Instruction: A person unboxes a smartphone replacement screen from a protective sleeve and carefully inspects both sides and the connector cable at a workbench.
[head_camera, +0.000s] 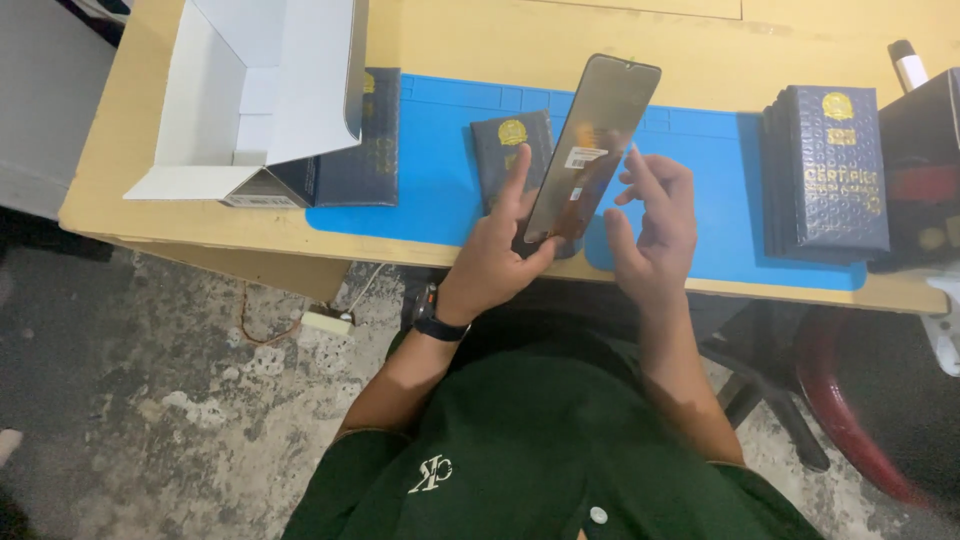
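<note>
My left hand (497, 250) holds a dark phone screen panel (593, 140) by its lower end, tilted up over the blue mat (440, 190). A small white sticker sits on the panel's middle. My right hand (650, 225) is just right of the panel, fingers spread, fingertips touching or nearly touching its right edge. A small dark blue box with a gold emblem (505, 150) lies on the mat behind my left hand, partly hidden.
An open white cardboard box (250, 90) stands at the table's left, with a dark blue box (365, 150) beside it. A stack of dark blue boxes (830, 170) sits at the right by a black object (925, 160). The wooden table edge (200, 235) faces me; a concrete floor lies below.
</note>
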